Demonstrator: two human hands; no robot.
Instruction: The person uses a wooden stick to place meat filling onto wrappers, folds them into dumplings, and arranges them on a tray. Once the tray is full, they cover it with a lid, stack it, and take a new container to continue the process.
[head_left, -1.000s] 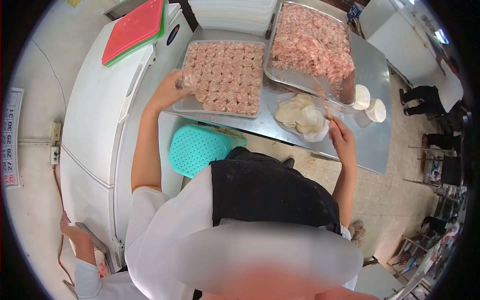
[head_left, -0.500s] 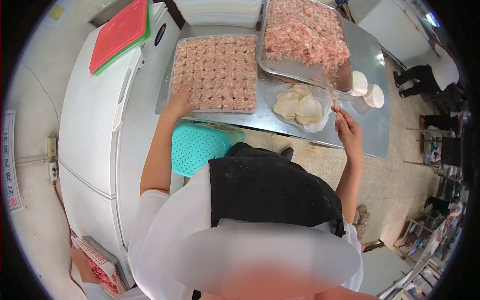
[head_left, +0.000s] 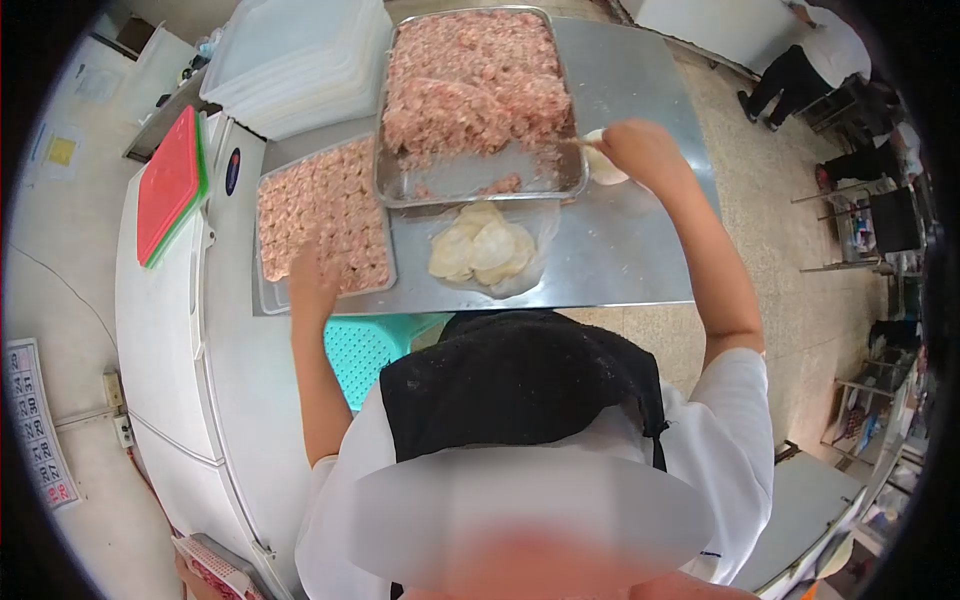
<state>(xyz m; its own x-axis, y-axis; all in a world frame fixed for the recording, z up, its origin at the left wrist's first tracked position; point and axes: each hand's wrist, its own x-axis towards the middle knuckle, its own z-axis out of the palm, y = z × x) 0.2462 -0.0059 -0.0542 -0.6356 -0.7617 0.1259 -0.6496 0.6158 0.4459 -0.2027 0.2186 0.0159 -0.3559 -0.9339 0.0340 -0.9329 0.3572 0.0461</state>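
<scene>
Right hand (head_left: 642,152) curled round a thin stick (head_left: 591,142), left hand (head_left: 314,277) blurred — grip unclear — over bumpy meat rounds (head_left: 345,205)

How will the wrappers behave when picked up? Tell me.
The wrappers are probably floppy and light, since they look thin. They may cling together, as they lie overlapping in a loose pile. Pushed, the pile might slide along with the plastic beneath, which rests on a smooth-looking table.
</scene>
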